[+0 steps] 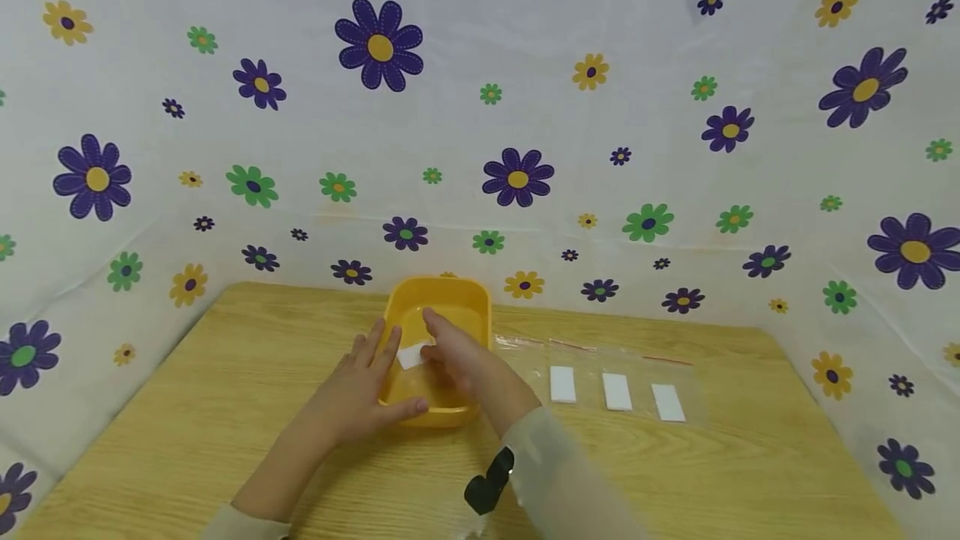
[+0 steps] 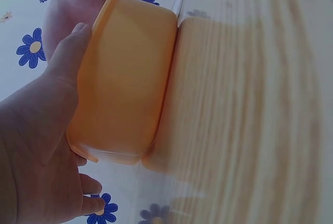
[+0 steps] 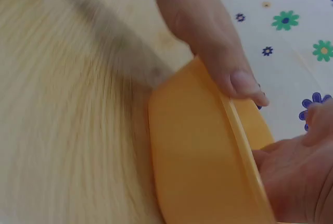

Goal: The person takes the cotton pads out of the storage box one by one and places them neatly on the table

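A yellow plastic tray [image 1: 438, 417] with raised walls stands towards the back of the table. In the head view my left hand [image 1: 352, 402] is spread along its left side, thumb lying over the near rim. The left wrist view shows that thumb and palm close against the outer wall [image 2: 125, 78]. My right hand [image 1: 461, 361] reaches down into the tray from the right, its fingertips at the edge of a small white rectangular piece [image 1: 411, 356]. I cannot tell whether the fingers pinch this piece; both wrist views hide it behind the tray wall.
Right of the tray lie clear zip bags with red seals; three hold a white rectangle [image 1: 562, 384], [image 1: 617, 392], [image 1: 667, 402]. Another clear bag [image 1: 525, 348] lies beside the tray. A flower-patterned cloth [image 1: 450, 123] encloses the wood-grain table [image 1: 247, 357] behind and at the sides.
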`<action>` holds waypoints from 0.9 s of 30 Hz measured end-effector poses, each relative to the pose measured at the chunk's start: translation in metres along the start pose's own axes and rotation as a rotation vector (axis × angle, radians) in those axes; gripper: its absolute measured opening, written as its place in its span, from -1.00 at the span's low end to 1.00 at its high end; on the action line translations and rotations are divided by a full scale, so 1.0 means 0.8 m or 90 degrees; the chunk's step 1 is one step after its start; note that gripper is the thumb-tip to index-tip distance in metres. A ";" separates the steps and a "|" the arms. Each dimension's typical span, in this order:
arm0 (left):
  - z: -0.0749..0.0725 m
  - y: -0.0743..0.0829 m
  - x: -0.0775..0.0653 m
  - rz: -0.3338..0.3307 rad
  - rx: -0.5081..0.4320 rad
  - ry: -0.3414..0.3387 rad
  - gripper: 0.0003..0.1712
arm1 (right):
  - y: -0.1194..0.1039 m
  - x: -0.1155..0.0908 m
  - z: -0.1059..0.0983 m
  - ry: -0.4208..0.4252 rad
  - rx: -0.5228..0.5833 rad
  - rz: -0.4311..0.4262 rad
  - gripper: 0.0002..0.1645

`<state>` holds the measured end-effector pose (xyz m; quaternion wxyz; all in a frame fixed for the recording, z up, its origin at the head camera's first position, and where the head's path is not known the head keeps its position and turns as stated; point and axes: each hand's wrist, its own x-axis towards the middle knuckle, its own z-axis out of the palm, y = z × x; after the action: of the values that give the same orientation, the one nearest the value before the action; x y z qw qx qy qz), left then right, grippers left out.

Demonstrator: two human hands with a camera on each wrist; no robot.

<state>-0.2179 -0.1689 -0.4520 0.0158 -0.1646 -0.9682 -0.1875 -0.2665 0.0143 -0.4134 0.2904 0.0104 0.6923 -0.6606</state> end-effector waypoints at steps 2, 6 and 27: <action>-0.002 0.000 -0.001 0.004 0.004 0.002 0.31 | -0.008 -0.002 -0.001 -0.005 -0.126 0.003 0.08; -0.006 -0.001 -0.003 0.010 0.006 -0.006 0.32 | -0.020 -0.008 0.000 -0.026 -0.297 0.004 0.08; 0.000 -0.001 0.002 -0.006 0.006 -0.007 0.31 | 0.000 0.010 -0.003 0.173 0.322 -0.066 -0.14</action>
<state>-0.2197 -0.1690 -0.4525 0.0107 -0.1609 -0.9700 -0.1819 -0.2742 0.0132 -0.4167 0.1492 0.1358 0.5375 -0.8188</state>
